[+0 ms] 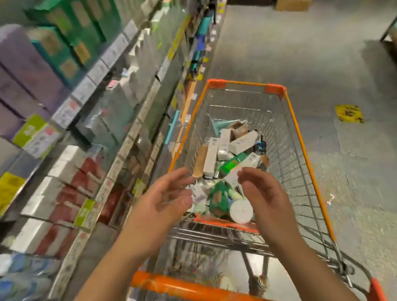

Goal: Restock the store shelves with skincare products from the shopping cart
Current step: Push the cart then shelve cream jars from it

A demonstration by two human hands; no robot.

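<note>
Skincare boxes lie heaped in the orange-rimmed wire shopping cart. Left hand and right hand hover above the heap, fingers apart, holding nothing. Stocked store shelves flank the cart's left; speckled grey floor extends right.

text: none legible | shelf price tags: blurred | cart boxes: print too small to read
</note>
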